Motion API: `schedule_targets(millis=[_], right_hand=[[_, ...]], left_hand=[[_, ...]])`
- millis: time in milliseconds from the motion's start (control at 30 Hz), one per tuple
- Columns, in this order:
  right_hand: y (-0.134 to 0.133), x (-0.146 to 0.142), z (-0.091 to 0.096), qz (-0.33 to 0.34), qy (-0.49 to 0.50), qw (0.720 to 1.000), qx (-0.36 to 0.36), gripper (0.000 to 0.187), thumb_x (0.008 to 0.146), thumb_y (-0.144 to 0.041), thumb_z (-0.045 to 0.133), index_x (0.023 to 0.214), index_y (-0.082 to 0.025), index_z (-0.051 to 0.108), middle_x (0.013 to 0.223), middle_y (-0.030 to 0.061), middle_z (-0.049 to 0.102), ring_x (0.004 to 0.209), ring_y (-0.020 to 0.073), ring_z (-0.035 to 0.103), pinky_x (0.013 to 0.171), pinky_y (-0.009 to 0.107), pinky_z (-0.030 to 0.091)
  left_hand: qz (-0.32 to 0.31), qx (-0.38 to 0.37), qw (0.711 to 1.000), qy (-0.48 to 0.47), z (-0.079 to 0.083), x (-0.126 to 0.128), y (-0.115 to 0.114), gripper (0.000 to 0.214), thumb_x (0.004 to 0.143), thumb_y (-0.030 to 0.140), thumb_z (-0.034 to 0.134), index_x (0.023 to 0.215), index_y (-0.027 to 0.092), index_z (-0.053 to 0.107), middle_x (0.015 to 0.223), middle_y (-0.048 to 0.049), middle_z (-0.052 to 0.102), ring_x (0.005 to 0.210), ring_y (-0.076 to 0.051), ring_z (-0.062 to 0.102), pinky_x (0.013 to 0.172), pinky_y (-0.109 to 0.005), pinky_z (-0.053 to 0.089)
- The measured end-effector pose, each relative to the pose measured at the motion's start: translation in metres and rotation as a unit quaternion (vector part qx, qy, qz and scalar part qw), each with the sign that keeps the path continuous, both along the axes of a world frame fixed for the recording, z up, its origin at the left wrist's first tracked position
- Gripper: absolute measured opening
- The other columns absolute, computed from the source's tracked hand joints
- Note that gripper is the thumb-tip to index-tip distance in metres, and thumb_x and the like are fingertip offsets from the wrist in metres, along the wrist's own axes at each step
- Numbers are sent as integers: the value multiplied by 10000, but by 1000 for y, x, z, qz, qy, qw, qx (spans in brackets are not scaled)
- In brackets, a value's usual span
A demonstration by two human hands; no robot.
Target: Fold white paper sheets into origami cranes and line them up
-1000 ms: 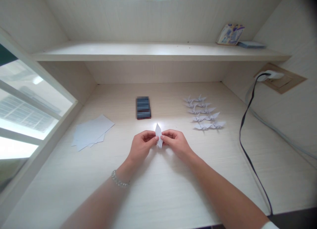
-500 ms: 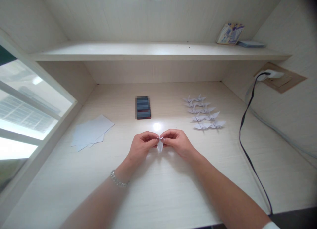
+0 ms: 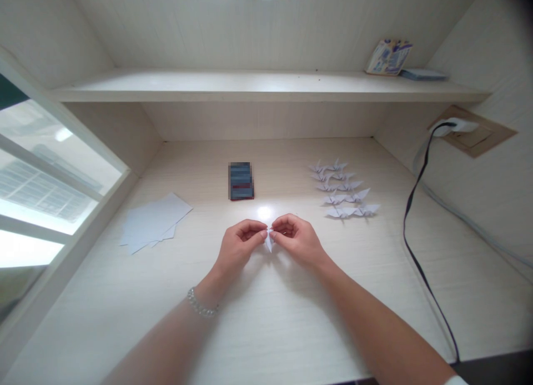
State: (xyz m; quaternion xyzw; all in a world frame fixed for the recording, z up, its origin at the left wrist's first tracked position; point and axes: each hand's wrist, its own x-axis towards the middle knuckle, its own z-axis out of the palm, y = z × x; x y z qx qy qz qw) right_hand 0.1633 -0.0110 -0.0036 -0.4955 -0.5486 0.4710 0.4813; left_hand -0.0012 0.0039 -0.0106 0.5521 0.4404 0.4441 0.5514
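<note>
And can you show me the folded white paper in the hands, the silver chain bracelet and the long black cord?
Folded white paper (image 3: 270, 243): head view, its pointed lower part.
Silver chain bracelet (image 3: 199, 308): head view, middle of its links.
Long black cord (image 3: 403, 228): head view, about halfway along.

Head camera close above desk (image 3: 266, 324), facing forward and down.

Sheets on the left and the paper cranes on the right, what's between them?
In the head view, the left hand and right hand, pinching a folded paper, are between the sheets and cranes; slightly farther back lies a dark pixelated item.
</note>
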Motion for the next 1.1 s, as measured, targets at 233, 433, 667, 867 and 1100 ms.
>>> schedule_targets(millis=[233, 433, 667, 867, 1100], right_hand=[[-1, -1, 1, -2, 2, 1000, -4, 203, 711, -301, 689, 856, -179, 617, 839, 69, 674, 772, 192, 642, 693, 315, 520], [-1, -1, -1, 9, 9, 1000, -11, 218, 713, -307, 689, 876, -175, 629, 838, 72, 676, 763, 190, 637, 694, 317, 514], [-1, -1, 2, 4, -13, 1000, -1, 133, 737, -262, 649, 843, -181, 641, 815, 48, 665, 751, 174, 620, 694, 302, 494], [-2, -2, 6, 12, -29, 1000, -1, 61, 730, -231, 635, 777, -192, 632, 755, 18, 646, 704, 156, 592, 660, 284, 467], [2, -5, -1, -4, 64, 997, -31, 97, 680, -230, 675, 731, -186, 604, 714, 5, 617, 668, 144, 570, 638, 273, 459]], left_hand=[[30, 12, 999, 6, -2, 0, 0, 220, 657, 284, 731, 820, 151, 666, 846, -71, 684, 771, -173, 628, 714, -287, 503], [39, 20, 999, 18, -1, 1, 0, 221, 649, 292, 739, 798, 156, 650, 801, -58, 677, 729, -160, 623, 694, -284, 502], [36, 24, 999, 29, -2, 1, 0, 203, 658, 287, 731, 790, 160, 644, 787, -52, 668, 715, -154, 610, 673, -274, 491], [32, 18, 999, 15, 0, 1, -1, 184, 642, 276, 738, 750, 159, 645, 744, -40, 662, 674, -147, 598, 630, -257, 479], [39, -8, 999, -10, 4, 1, 1, 234, 655, 292, 724, 836, 152, 677, 771, -51, 676, 659, -144, 604, 623, -259, 485]])
